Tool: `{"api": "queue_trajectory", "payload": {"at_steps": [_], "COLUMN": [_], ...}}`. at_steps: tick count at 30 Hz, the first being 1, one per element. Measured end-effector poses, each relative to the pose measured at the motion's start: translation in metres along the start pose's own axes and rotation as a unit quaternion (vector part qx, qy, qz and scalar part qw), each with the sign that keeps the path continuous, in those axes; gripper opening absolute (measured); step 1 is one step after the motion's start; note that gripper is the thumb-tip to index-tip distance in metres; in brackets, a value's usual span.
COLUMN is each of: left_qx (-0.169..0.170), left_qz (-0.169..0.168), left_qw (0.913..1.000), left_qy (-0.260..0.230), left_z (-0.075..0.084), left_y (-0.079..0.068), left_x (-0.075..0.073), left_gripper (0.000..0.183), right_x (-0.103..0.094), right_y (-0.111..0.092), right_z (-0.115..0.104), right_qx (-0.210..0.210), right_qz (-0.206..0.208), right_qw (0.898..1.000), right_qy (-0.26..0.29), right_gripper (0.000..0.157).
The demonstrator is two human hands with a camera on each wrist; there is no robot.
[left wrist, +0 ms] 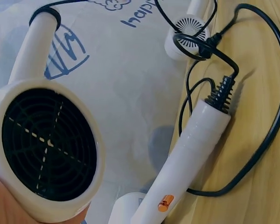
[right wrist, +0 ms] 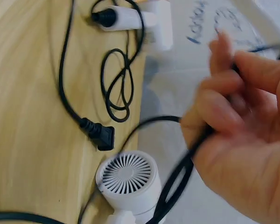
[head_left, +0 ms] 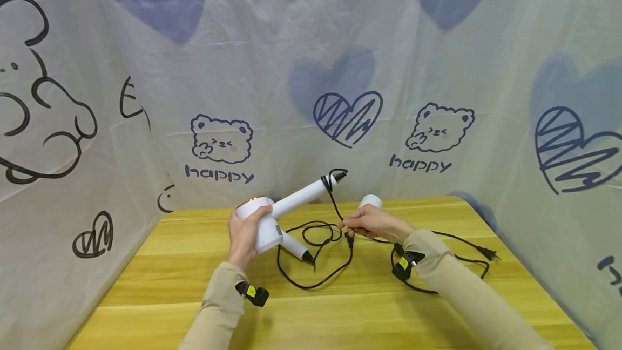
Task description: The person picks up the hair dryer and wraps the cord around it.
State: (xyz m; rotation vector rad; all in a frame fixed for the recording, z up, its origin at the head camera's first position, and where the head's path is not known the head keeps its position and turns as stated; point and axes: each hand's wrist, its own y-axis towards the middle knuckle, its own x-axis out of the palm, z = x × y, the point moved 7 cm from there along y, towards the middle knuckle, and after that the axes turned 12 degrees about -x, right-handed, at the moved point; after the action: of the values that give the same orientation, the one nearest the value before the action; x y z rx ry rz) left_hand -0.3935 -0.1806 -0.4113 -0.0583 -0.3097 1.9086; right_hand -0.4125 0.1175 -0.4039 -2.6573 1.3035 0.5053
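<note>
My left hand [head_left: 244,233] grips a white hair dryer [head_left: 264,224] by its body above the table. Its handle [head_left: 300,199] points up to the right, with black cord [head_left: 327,181] looped around the end. The left wrist view shows its dark round grille [left wrist: 49,144]. My right hand [head_left: 375,221] pinches that cord to the right of the handle, and the right wrist view shows black strands running through its curled fingers [right wrist: 219,109]. Below the held dryer lies a second white hair dryer [head_left: 293,244], partly hidden. Behind my right hand is a third [right wrist: 130,177] with a vented round end.
Black cords [head_left: 316,287] lie in loops across the wooden table [head_left: 160,285]. One plug [head_left: 487,253] is at the right, another plug [head_left: 350,240] just below my right hand. A printed cloth [head_left: 272,69] hangs behind the table and along both sides.
</note>
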Motion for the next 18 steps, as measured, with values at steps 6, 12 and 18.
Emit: {"api": "queue_trajectory", "payload": {"at_steps": [6,12,18], "left_qx": [-0.011,-0.023,-0.030], "left_qz": [-0.037,-0.074,-0.101], "left_qw": [0.9993,0.9967,0.9925], "left_qy": [-0.005,0.026,0.061], "left_z": [0.001,0.000,-0.003], "left_y": [0.001,0.000,0.000], "left_x": [0.002,0.004,0.005], "left_gripper": [0.073,0.068,0.072], "right_x": [-0.015,-0.039,-0.056], "right_y": [0.004,0.003,0.004], "right_z": [0.008,0.012,0.001], "right_qx": [0.016,0.053,0.010], "right_qz": [0.035,0.115,0.142], "right_qw": [0.999,0.985,0.978], "right_qy": [0.026,-0.119,-0.150], "right_gripper": [0.026,0.039,0.022]}}
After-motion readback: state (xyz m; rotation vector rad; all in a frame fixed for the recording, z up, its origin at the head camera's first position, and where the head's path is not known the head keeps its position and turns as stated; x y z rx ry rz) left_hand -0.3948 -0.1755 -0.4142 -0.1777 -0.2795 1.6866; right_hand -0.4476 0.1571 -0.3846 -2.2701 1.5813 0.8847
